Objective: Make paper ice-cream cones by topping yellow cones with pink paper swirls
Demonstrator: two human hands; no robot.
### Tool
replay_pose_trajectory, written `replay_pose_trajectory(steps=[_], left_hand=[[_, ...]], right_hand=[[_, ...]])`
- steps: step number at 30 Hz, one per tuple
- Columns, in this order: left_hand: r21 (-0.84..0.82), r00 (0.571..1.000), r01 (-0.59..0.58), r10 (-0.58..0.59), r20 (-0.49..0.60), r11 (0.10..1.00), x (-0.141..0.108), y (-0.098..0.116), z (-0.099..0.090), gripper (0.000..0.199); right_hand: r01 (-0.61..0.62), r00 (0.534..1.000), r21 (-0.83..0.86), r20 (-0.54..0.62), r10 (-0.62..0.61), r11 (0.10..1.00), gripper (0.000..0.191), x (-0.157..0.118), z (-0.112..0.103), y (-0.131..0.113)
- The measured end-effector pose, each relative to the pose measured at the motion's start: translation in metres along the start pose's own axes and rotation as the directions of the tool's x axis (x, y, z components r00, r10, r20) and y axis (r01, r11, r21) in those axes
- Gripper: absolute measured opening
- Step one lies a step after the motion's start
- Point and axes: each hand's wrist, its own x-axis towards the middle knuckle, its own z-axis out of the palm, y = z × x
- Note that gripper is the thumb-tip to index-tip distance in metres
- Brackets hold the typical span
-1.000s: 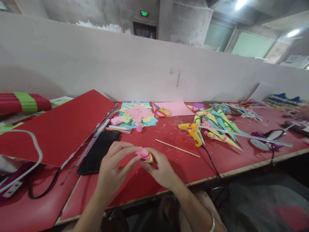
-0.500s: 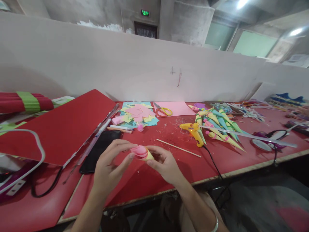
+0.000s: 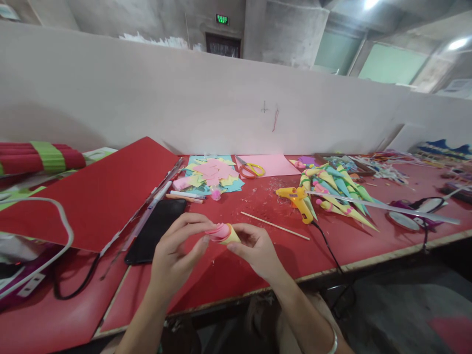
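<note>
Over the front of the red table, a small yellow paper or foam cone [image 3: 231, 236] is held in my right hand [image 3: 258, 248], its fingers wrapped round it. A rolled pink piece [image 3: 218, 231] sticks out of the cone's wide left end. My left hand [image 3: 180, 248] pinches the edge of that pink piece between thumb and fingers. The cone's narrow end is hidden in my right palm. A thin wooden stick [image 3: 275, 226] lies just beyond my right hand. To its right rests a yellow glue gun [image 3: 297, 201] with a black cord.
Finished-looking coloured cones [image 3: 337, 191] are piled behind the glue gun. Scissors [image 3: 250, 168] lie on pink sheet beside cut scraps [image 3: 212, 172]. A black phone [image 3: 157, 231] and a large red board [image 3: 99, 196] are at left. A clear glue stick [image 3: 387, 205] crosses the right side.
The pink piece sits slightly flatter in the cone between my hands. Both hands appear a little further right, along with the whole scene.
</note>
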Motion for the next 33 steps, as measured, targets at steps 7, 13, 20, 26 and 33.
replay_pose_trajectory(steps=[7, 13, 20, 26, 33], left_hand=[[-0.099, 1.0, 0.019, -0.018, 0.001, 0.995, 0.0013, 0.0036, 0.0068, 0.015], [-0.126, 1.0, -0.011, 0.013, 0.019, 0.992, 0.0022, 0.005, 0.0064, 0.018], [-0.119, 0.999, -0.047, 0.048, 0.007, 0.992, 0.0017, 0.003, 0.0063, 0.022], [-0.113, 0.998, -0.039, 0.033, -0.054, 0.993, 0.0026, 0.0016, 0.0017, 0.018], [-0.124, 0.997, -0.05, 0.042, -0.064, 0.991, 0.0031, -0.0006, -0.0018, 0.018]], right_hand=[[0.049, 0.999, -0.051, -0.01, -0.049, 0.998, 0.028, -0.0022, -0.0004, -0.003], [0.111, 0.993, -0.217, 0.0, -0.114, 0.97, 0.028, -0.0028, 0.0001, -0.0041], [0.216, 0.976, -0.303, 0.07, -0.204, 0.928, 0.038, -0.0048, 0.0017, -0.0064], [0.238, 0.965, -0.392, 0.202, -0.169, 0.889, 0.031, -0.0034, 0.0, -0.0076], [0.244, 0.965, -0.595, 0.226, -0.133, 0.766, 0.015, -0.0012, -0.0046, -0.0049]])
